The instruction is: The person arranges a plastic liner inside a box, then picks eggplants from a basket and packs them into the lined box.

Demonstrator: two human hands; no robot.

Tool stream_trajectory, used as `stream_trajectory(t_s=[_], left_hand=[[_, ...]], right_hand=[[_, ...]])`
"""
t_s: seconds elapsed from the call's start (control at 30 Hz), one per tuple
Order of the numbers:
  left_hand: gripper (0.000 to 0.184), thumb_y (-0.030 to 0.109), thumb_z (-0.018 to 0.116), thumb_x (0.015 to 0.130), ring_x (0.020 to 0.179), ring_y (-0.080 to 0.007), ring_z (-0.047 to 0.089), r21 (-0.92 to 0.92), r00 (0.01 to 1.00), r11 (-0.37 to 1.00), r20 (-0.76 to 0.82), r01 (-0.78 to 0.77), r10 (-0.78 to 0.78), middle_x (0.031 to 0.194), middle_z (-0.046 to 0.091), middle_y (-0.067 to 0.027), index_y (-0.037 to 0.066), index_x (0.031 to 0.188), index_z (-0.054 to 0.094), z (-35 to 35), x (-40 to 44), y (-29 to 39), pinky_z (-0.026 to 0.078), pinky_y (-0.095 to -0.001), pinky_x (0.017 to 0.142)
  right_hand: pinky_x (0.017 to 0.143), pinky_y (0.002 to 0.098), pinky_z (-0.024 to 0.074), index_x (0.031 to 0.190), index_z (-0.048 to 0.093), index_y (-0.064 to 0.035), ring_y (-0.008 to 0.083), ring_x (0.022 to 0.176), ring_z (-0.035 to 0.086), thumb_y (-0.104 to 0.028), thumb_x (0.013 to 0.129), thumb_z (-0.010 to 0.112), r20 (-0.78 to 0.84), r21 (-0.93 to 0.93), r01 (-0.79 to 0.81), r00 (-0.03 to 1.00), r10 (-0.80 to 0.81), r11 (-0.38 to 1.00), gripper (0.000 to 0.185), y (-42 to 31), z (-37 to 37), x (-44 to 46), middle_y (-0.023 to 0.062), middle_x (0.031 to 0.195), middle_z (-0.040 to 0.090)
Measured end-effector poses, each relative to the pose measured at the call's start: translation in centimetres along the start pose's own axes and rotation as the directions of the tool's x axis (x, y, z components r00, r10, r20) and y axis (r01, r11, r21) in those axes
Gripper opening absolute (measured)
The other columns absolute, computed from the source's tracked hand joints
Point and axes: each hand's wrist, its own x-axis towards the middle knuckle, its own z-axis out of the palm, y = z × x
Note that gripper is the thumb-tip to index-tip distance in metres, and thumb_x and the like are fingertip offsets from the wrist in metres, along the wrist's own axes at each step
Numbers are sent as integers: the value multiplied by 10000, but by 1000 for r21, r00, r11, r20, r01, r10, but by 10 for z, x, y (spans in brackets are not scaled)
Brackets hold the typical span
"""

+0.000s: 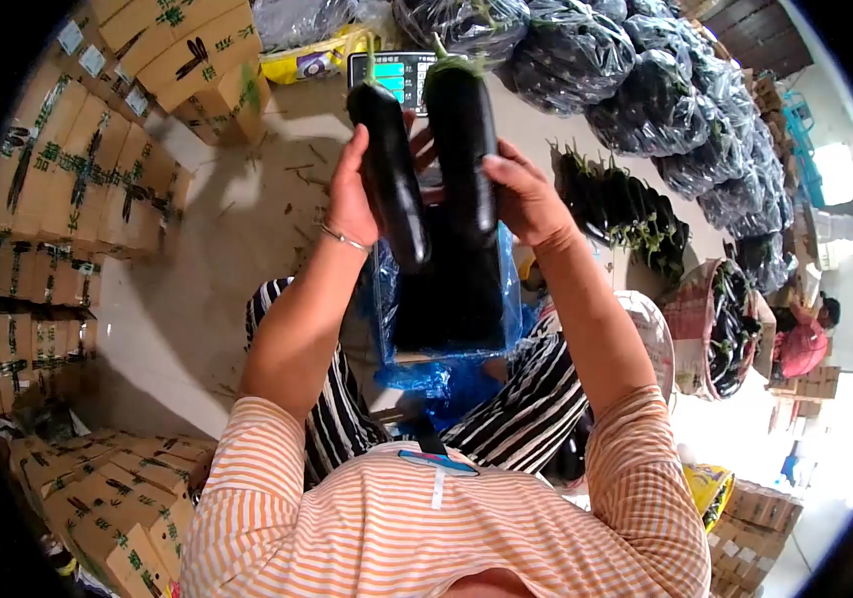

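Observation:
Two dark purple eggplants are held up side by side, stems pointing away from me. My left hand [351, 194] is closed around the slimmer eggplant [393, 164]. My right hand [529, 197] grips the thicker eggplant [461, 140], its thumb across the side. Below them stands an open box lined with blue plastic [383, 309], between my knees. Its inside is very dark, so I cannot make out single pieces there. Just beyond the eggplants sits a digital scale [409, 80], partly hidden by them.
Stacked cardboard cartons [77, 169] line the left side. Plastic bags full of eggplants [646, 100] are piled at the back right. Loose eggplants [626, 204] lie in a row on the floor. A sack of eggplants [730, 329] stands at right, with another person [805, 344] behind it.

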Motion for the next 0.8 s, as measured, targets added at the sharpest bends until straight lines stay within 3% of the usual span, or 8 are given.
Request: stream_trajectory(t_s=[0.07, 0.17, 0.33, 0.53, 0.63, 0.7, 0.77, 0.8], left_hand=[[647, 568, 518, 846, 1216, -321, 446, 15, 998, 1000, 56, -13, 12, 1248, 540, -184, 86, 1275, 477, 8, -4, 14, 388, -541, 969], [622, 554, 492, 860, 1151, -300, 526, -23, 993, 996, 84, -83, 84, 1245, 546, -193, 57, 1234, 508, -3, 2, 35, 407, -539, 972], [607, 545, 490, 867, 1118, -306, 552, -76, 988, 990, 92, -119, 126, 1216, 563, -198, 50, 1218, 518, -6, 0, 47, 413, -508, 976], [576, 516, 513, 871, 912, -278, 619, 20, 996, 995, -6, -94, 94, 1059, 617, -162, 44, 1201, 524, -9, -1, 41, 480, -442, 878], [563, 505, 511, 876, 880, -269, 610, -5, 992, 993, 35, -121, 122, 1051, 613, -156, 31, 1178, 530, -18, 0, 45, 486, -430, 846], [555, 489, 532, 870, 904, -272, 588, -45, 982, 984, 63, -174, 177, 1058, 597, -161, 4, 1140, 533, -22, -1, 52, 466, -428, 867], [556, 465, 563, 847, 957, -285, 565, -113, 976, 986, 167, -122, 140, 1069, 585, -166, -9, 1135, 522, -35, 0, 67, 429, -437, 922], [493, 473, 546, 866, 852, -270, 603, -94, 973, 974, 84, -208, 216, 967, 618, -148, 11, 1034, 564, -20, -3, 64, 485, -409, 802]], right_hand=[[895, 457, 483, 1300, 424, 8, 320, 1053, 577, -282, 867, 550, 77, 149, -75, 995, 64, 986, 536, 1, -7, -10, 186, 1226, 539], [884, 497, 481, 1298, 433, 7, 338, 1075, 561, -320, 858, 553, 119, 267, -142, 986, 113, 953, 561, 17, -18, -21, 201, 1242, 523], [762, 457, 530, 1272, 459, -49, 288, 876, 605, -694, 829, 434, 101, 438, -138, 990, 104, 888, 783, 50, -15, -23, 166, 1096, 578], [705, 389, 525, 1262, 450, -41, 252, 830, 591, -674, 840, 433, 88, 406, -147, 989, 121, 902, 761, 56, -7, -26, 140, 1058, 575], [724, 382, 531, 1217, 490, -30, 270, 837, 618, -619, 850, 478, -123, 215, -151, 976, 180, 965, 694, 49, -15, -31, 149, 1021, 614], [682, 326, 518, 1122, 557, -16, 201, 773, 628, -531, 864, 546, -392, 69, -101, 912, 120, 992, 576, 39, -12, -38, 105, 905, 650], [722, 289, 496, 1160, 523, 8, 161, 813, 600, -395, 840, 635, -321, -101, -65, 946, 29, 993, 526, 28, -19, -52, 82, 945, 621], [730, 283, 488, 1188, 497, 10, 154, 836, 587, -360, 828, 645, -316, -206, -85, 948, 16, 975, 537, 20, -13, -61, 80, 964, 603]])
